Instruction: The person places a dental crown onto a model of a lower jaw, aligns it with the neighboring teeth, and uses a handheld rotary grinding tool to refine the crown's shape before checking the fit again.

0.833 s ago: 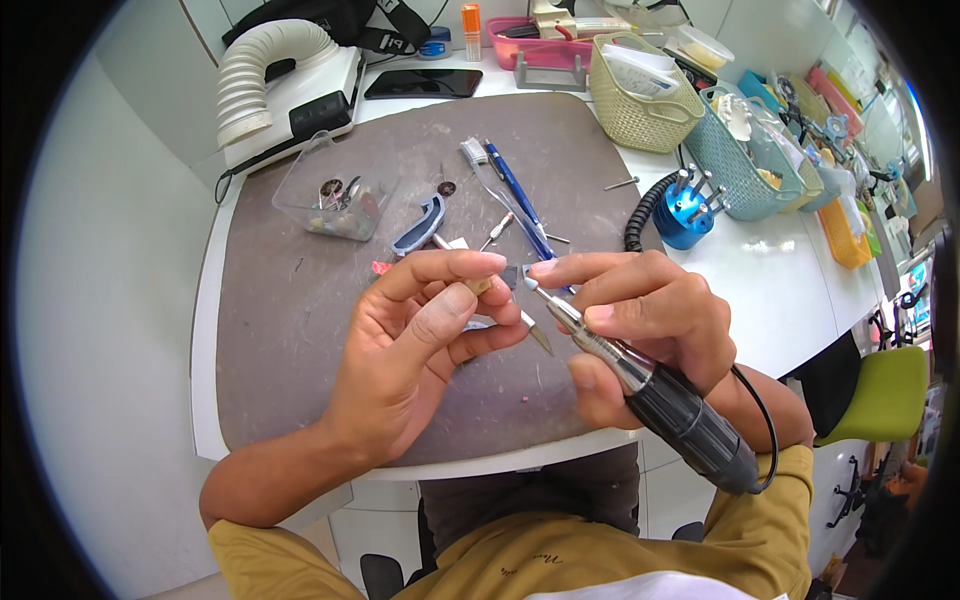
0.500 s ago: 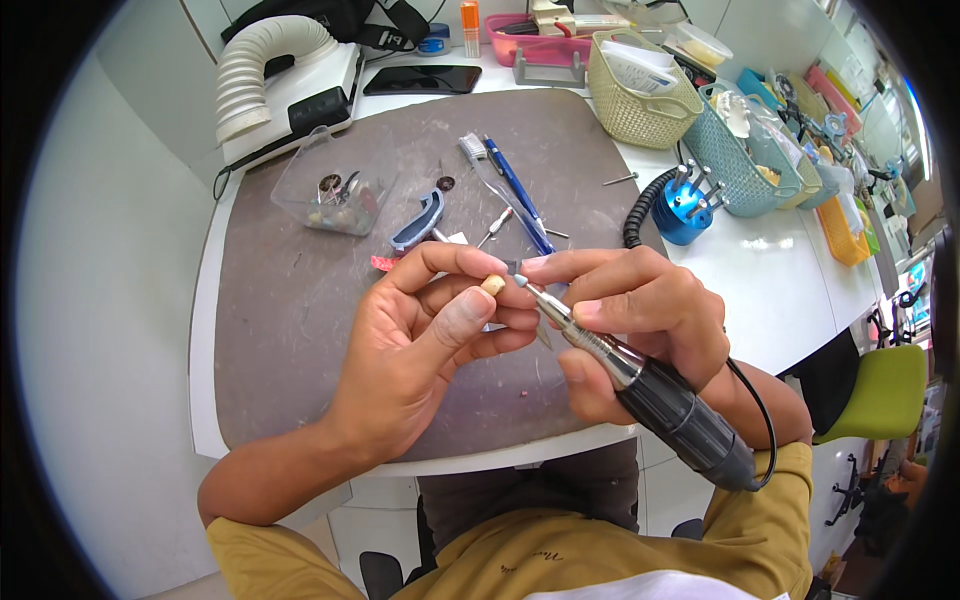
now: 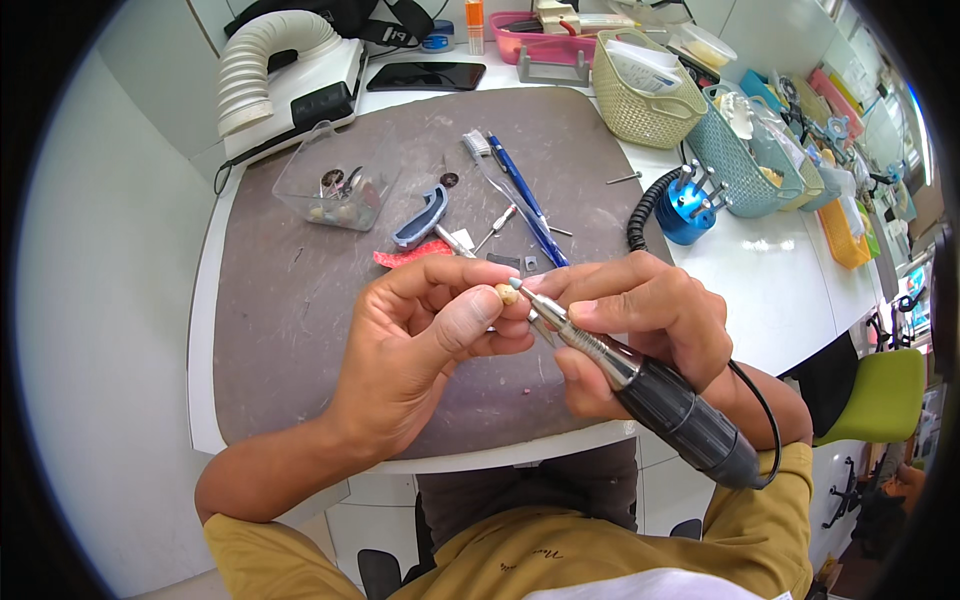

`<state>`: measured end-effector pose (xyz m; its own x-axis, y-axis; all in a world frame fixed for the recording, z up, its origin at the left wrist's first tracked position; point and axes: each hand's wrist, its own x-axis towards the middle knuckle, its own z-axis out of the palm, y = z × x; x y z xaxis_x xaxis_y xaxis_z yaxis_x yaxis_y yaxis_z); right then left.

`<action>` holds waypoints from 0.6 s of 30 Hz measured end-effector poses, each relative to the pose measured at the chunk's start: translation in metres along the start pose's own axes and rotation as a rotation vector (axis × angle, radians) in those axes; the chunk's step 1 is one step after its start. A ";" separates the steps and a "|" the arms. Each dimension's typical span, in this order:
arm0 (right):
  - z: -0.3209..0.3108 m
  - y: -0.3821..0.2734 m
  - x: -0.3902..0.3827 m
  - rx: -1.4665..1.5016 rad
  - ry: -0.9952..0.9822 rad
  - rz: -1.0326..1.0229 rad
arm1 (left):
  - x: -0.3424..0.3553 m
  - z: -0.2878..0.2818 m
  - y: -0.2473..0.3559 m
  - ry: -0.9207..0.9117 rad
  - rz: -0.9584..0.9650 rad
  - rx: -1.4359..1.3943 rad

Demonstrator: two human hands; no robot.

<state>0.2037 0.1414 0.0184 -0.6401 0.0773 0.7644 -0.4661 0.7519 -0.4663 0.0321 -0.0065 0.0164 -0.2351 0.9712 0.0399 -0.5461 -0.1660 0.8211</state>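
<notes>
Between thumb and fingers of my left hand (image 3: 400,335) is a small yellowish tooth crown (image 3: 507,295), its bumpy surface showing. My right hand (image 3: 660,310) grips a black and silver rotary handpiece (image 3: 690,415) like a pen. The handpiece's small blue-grey grinding tip (image 3: 515,284) is right at the crown's upper edge; whether it touches I cannot tell. A thin metal tool (image 3: 541,328) shows partly behind the hands. Just beyond my left fingers lie a pink strip (image 3: 412,254) and a curved blue-grey piece (image 3: 421,217).
A clear plastic box (image 3: 337,190) of small parts stands at left on the brown mat. A toothbrush (image 3: 478,148) and blue pen (image 3: 516,180) lie beyond my hands. Right of them is a blue bur stand (image 3: 688,212). Baskets (image 3: 648,95), a phone (image 3: 426,76) and a hose unit (image 3: 300,110) line the back.
The crown has turned in my left fingers and moved slightly right, closer to the grinding tip. My left fingers dropped a little, uncovering more of the pink strip.
</notes>
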 end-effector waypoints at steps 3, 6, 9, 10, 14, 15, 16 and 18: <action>0.001 -0.002 0.000 0.007 -0.003 0.027 | 0.000 -0.002 0.000 0.012 0.001 0.018; 0.004 0.001 -0.001 0.030 0.021 0.008 | 0.000 -0.002 -0.001 0.010 -0.004 0.024; 0.006 0.001 0.000 0.023 0.014 0.001 | 0.000 -0.002 -0.002 0.005 -0.002 0.017; 0.010 0.000 0.002 0.019 0.090 0.013 | 0.000 -0.003 -0.002 -0.004 0.000 0.011; 0.013 0.000 0.002 0.018 0.171 0.035 | 0.000 -0.002 -0.002 0.002 -0.001 0.010; 0.014 0.000 0.001 0.019 0.173 0.038 | 0.000 -0.002 -0.002 0.002 -0.003 0.010; 0.015 0.000 0.001 0.024 0.178 0.040 | 0.000 -0.002 -0.001 0.002 -0.005 0.010; 0.015 0.000 0.001 0.028 0.184 0.043 | 0.000 -0.003 -0.001 0.002 -0.008 0.011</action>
<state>0.1939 0.1320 0.0121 -0.5386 0.2292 0.8108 -0.4595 0.7268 -0.5106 0.0308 -0.0068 0.0137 -0.2327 0.9720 0.0325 -0.5390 -0.1567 0.8276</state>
